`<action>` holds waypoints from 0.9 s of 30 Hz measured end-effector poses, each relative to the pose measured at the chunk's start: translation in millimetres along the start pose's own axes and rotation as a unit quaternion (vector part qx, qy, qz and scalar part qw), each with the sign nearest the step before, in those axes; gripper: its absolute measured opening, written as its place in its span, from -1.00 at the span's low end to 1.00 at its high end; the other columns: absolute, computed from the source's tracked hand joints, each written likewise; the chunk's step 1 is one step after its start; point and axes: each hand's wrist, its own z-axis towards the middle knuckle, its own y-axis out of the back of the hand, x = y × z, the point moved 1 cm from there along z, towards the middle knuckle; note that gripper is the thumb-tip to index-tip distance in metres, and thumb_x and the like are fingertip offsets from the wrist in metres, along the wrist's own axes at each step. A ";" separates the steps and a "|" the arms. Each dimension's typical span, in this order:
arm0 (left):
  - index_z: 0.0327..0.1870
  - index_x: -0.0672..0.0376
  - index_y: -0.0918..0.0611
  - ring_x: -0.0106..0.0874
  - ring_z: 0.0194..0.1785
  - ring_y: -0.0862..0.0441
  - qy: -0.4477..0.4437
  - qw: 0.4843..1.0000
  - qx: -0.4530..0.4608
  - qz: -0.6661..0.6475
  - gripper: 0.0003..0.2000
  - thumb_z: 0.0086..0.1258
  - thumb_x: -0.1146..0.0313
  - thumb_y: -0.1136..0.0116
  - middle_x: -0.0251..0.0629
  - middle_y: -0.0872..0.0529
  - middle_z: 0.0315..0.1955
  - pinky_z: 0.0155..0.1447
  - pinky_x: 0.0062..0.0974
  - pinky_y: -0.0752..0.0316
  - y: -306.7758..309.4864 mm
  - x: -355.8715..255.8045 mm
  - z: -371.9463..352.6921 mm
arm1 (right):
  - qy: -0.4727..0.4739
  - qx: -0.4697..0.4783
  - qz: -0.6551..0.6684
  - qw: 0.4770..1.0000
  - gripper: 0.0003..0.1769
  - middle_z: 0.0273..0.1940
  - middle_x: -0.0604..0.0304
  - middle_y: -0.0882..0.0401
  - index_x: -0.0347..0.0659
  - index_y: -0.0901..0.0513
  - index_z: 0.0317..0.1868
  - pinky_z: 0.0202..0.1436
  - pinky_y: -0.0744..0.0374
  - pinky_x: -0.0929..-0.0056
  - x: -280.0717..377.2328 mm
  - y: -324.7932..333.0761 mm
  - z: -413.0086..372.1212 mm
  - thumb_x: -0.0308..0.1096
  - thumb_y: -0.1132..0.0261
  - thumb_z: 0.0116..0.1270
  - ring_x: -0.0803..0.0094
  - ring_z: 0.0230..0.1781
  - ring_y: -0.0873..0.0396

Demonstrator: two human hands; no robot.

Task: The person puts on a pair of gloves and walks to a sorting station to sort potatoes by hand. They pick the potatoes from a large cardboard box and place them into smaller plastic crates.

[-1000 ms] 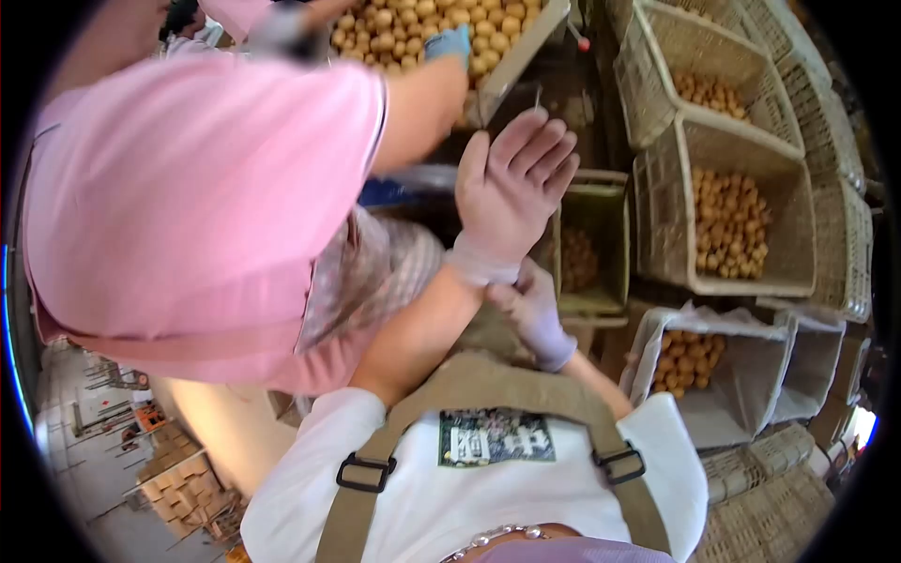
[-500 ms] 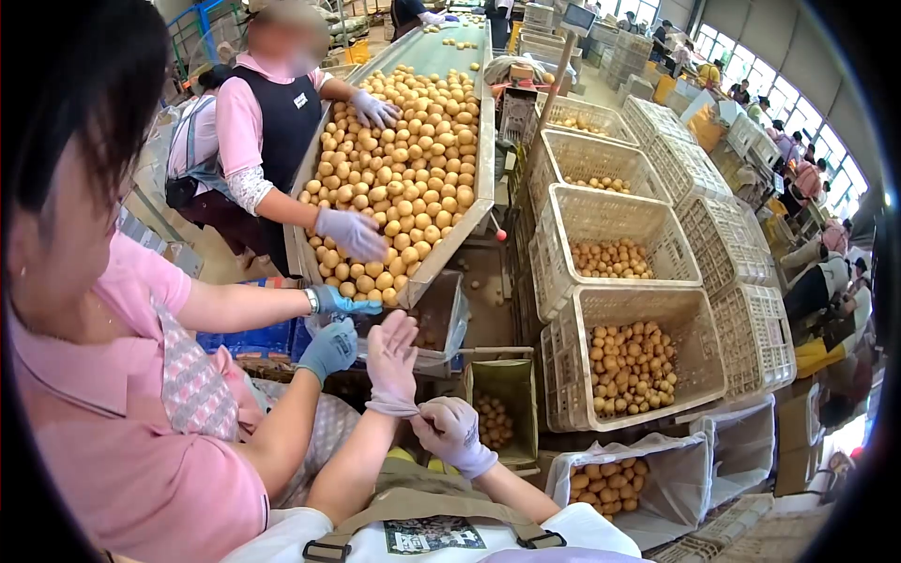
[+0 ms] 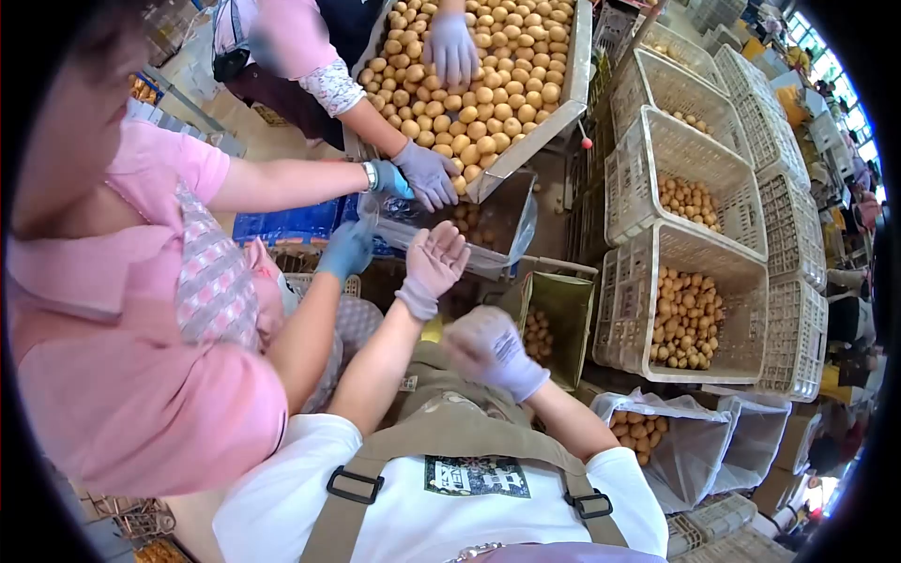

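Observation:
My left hand (image 3: 436, 263), in a pale lavender glove, is held palm up with its fingers stretched out and nothing on it. The glove's cuff (image 3: 417, 298) is bunched round the wrist. My right hand (image 3: 493, 349), in a matching glove with print on its back, is curled closed to the right of that wrist and apart from it. Motion smears its fingers a little, and I see nothing in them. Beyond my hands, a plastic-lined crate (image 3: 502, 225) holds a few round yellow-brown produce pieces under the end of a sloping chute (image 3: 526, 150).
Round yellow-brown produce (image 3: 488, 84) fills the chute. A co-worker's gloved hands (image 3: 427, 175) rest at its edge and on the produce. Another person's blue-gloved hand (image 3: 345, 249) is close on my left. Stacked crates (image 3: 615, 310), a green-lined bin (image 3: 568, 328) and a white-lined crate (image 3: 690, 446) stand right.
My right hand has come away from the left glove's cuff and moved right. The view has tipped downward. The co-worker's nearer hand has moved to the chute's lower edge.

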 end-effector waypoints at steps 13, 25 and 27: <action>0.22 -0.06 -0.51 -0.10 0.50 -0.28 -0.045 0.985 -0.156 -0.054 -0.54 0.49 -0.11 0.18 -0.31 -0.52 0.31 0.53 0.21 -0.12 85.7 -68.1 141.5 | -0.178 -0.023 -0.343 0.922 -0.43 0.27 0.00 -0.52 -0.12 -0.60 0.21 0.44 -0.27 -0.14 -187.4 6.4 95.9 -0.20 -0.39 0.16 -0.03 0.33 -0.42; 0.50 -0.16 -0.38 -0.10 0.55 -0.28 0.068 0.993 0.017 -0.095 -0.33 0.45 -0.28 0.17 -0.28 -0.36 0.49 0.54 0.17 -0.18 14.4 -97.9 145.6 | -0.215 0.100 -0.382 0.893 -0.65 0.11 0.14 -0.63 -0.07 -0.63 0.06 0.21 -0.47 0.04 -273.1 0.5 199.0 -0.35 -0.30 0.23 0.16 0.07 -0.62; 0.50 -0.16 -0.37 -0.10 0.55 -0.27 0.087 0.990 0.015 -0.113 -0.32 0.43 -0.29 0.16 -0.27 -0.36 0.49 0.54 0.19 -0.16 19.7 -98.1 148.1 | -0.270 0.193 -0.435 0.837 -0.66 0.22 0.08 -0.54 0.01 -0.62 0.14 0.14 -0.54 0.02 -299.4 -20.3 209.3 -0.34 -0.20 0.35 0.15 0.05 -0.65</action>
